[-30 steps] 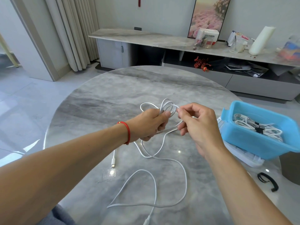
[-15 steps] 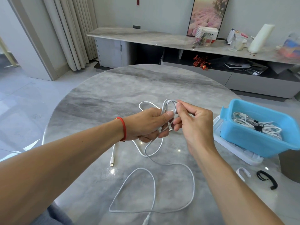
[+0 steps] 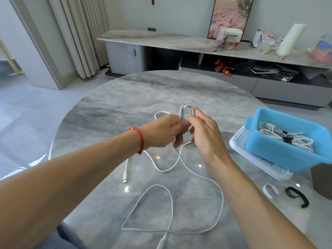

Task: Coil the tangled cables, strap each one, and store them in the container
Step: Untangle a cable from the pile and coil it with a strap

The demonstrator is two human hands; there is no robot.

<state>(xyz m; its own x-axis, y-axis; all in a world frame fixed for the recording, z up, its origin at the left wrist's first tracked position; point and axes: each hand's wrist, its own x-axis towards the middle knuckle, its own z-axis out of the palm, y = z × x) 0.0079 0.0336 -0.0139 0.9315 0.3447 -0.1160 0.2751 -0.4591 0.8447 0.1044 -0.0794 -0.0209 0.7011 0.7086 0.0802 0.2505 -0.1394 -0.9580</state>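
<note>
My left hand (image 3: 164, 131) grips a small bundle of loops of a white cable (image 3: 186, 112) above the table's middle. My right hand (image 3: 206, 137) is right beside it, fingers on the strand that leaves the loops; whether they pinch it I cannot tell. The rest of the cable trails in wide loose loops (image 3: 197, 177) toward me, with one plug (image 3: 125, 176) lying on the table at the left. A blue container (image 3: 280, 155) at the right holds coiled white cables bound with black straps (image 3: 285, 139). A white strap (image 3: 269, 190) and a black strap (image 3: 297, 195) lie near the right edge.
The round grey marble table (image 3: 125, 108) carries everything. A white lid (image 3: 251, 159) lies under the blue container. Behind the table runs a long low cabinet (image 3: 179, 42) with boxes and clutter on it. Curtains hang at the back left.
My right hand has slid along the strand and laid another turn against the bundle in my left hand. The loose cable on the table has shifted and its loops have drawn in slightly.
</note>
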